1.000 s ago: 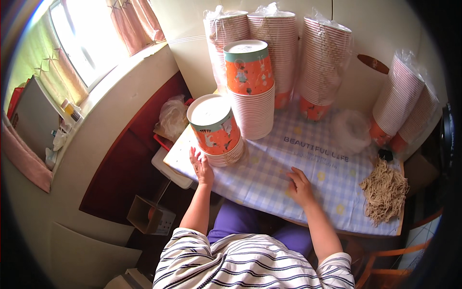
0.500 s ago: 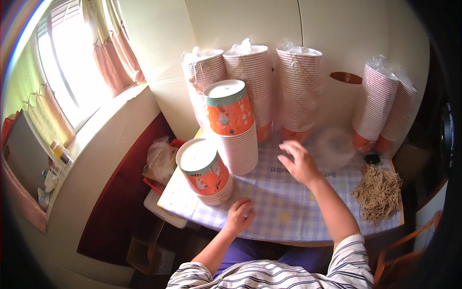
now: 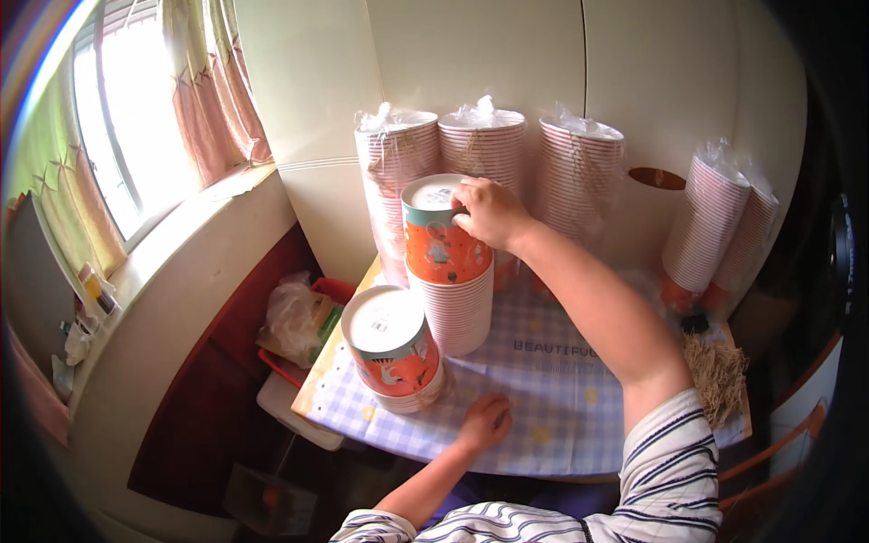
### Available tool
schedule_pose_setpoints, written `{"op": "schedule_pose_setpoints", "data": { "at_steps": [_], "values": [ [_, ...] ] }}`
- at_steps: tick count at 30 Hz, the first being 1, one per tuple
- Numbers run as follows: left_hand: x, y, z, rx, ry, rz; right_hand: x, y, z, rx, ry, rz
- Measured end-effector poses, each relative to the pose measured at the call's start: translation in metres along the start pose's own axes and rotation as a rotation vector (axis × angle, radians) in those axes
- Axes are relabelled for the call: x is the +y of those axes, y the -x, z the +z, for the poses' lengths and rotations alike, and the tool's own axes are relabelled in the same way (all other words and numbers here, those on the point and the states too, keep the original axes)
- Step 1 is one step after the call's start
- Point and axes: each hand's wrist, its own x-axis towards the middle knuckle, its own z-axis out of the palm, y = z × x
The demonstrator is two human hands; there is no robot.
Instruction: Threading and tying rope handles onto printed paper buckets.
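Observation:
My right hand (image 3: 489, 214) reaches to the top of the taller stack of upside-down paper tubs. Its fingers bend over the edge of the uppermost paper tub (image 3: 444, 249), which is orange with a green band and a white base. Below that tub, the white rims of the nested tubs (image 3: 455, 312) show. A shorter upside-down stack of paper tubs (image 3: 385, 339) stands in front and to the left. My left hand (image 3: 486, 421) rests at the near part of the table, right of the short stack, fingers curled in and nothing visible in them.
Three tall plastic-wrapped tub stacks (image 3: 579, 176) line the back, and two more wrapped stacks (image 3: 706, 217) lean at the right. Beige strings (image 3: 715, 376) lie on the checked tablecloth (image 3: 552, 407). Left of the table is a red basket (image 3: 335, 290) holding a plastic bag (image 3: 294, 317).
My right hand has moved from above the tablecloth, left and up onto the taller stack's top tub. My left hand stays low and curled, slightly farther right. The view has shifted.

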Motion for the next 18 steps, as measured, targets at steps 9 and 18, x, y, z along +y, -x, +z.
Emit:
{"op": "schedule_pose_setpoints", "data": {
  "at_steps": [9, 18],
  "values": [
    [-0.001, 0.0, 0.001, 0.045, 0.04, 0.007, 0.006, -0.025, -0.01, -0.013, -0.122, -0.07],
    [-0.007, 0.004, 0.003, 0.023, 0.061, -0.053, -0.008, -0.022, -0.102, 0.253, -0.124, -0.1]
  ]
}}
